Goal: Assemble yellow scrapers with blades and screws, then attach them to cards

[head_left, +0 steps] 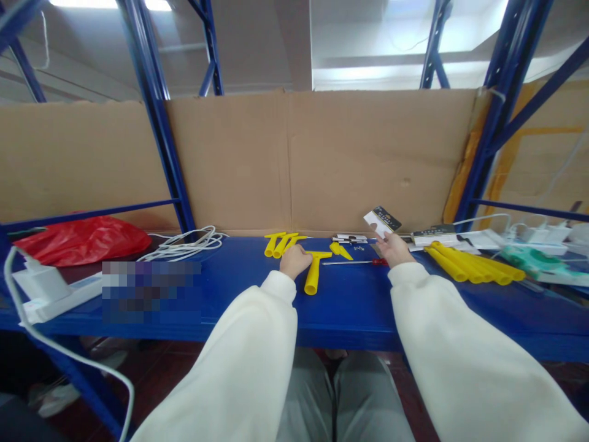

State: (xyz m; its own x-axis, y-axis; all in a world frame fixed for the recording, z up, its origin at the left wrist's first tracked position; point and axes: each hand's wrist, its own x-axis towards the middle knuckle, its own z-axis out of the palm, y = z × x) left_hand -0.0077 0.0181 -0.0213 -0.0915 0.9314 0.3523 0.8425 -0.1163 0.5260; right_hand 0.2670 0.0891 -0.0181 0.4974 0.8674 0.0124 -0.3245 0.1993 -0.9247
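My left hand (295, 261) has its fingers closed at the left end of a yellow T-shaped tool (313, 274), whose hollow round handle points toward me on the blue shelf. My right hand (392, 247) is raised a little and pinches a black-and-white printed card (383, 220). Between the hands lies a screwdriver (350, 263) with a red handle, its shaft pointing left. Behind it are a small yellow piece (339, 250) and several tiny metal bits (358, 248), too small to name. Several more yellow T-shaped tools (281, 245) lie behind my left hand.
Several yellow tubes (473, 265) lie at the right, near more printed cards (432, 234). White cables (188, 244), a red plastic bag (85, 239) and a power strip (64, 298) occupy the left. Cardboard (322, 159) walls the back between blue posts (159, 116).
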